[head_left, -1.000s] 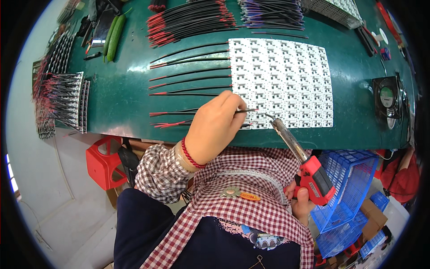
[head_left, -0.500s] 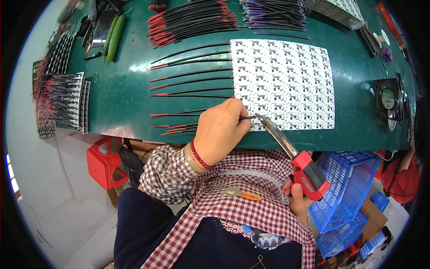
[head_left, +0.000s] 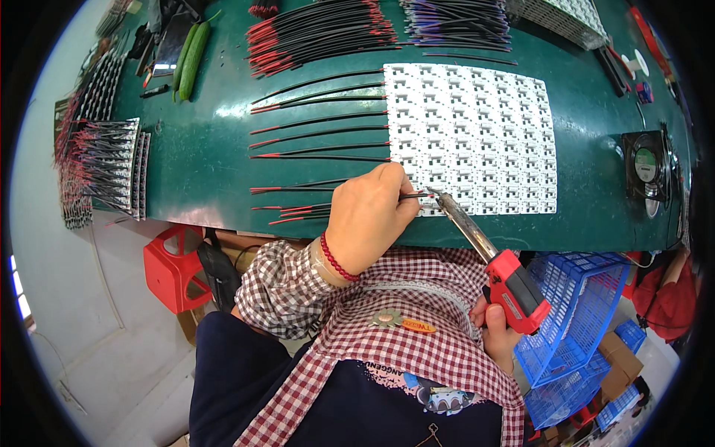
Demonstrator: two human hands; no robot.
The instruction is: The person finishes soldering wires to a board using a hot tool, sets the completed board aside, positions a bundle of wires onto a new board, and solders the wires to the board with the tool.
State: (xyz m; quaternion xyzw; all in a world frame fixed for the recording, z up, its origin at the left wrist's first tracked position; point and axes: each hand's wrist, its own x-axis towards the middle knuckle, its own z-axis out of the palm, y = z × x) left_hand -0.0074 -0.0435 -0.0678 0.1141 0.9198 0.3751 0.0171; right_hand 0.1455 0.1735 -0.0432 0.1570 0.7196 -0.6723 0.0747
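Observation:
My left hand (head_left: 370, 212) is closed in a pinch on a thin black wire (head_left: 411, 196), whose end lies at the lower left part of a white circuit board panel (head_left: 477, 141). My right hand (head_left: 497, 337) grips a red and black soldering iron (head_left: 518, 292) by its handle. The metal tip slants up and left and meets the panel beside the wire's end; whether it touches the wire is too small to tell. Several black wires with red ends (head_left: 320, 132) reach leftward from the panel's left edge, and some pass behind my left hand.
On the green table (head_left: 201, 164) lie bundles of black-red wires (head_left: 320, 37) and purple-black wires (head_left: 456, 30), with cucumbers (head_left: 192, 63) at the far left. Wired panels (head_left: 112, 167) are stacked left. A small black fan (head_left: 646, 165) stands right; blue crates (head_left: 570, 298) sit below.
The soldering iron's tip has shifted very slightly up and left, and its handle a little right. My left hand stays almost in place, still pinching the wire.

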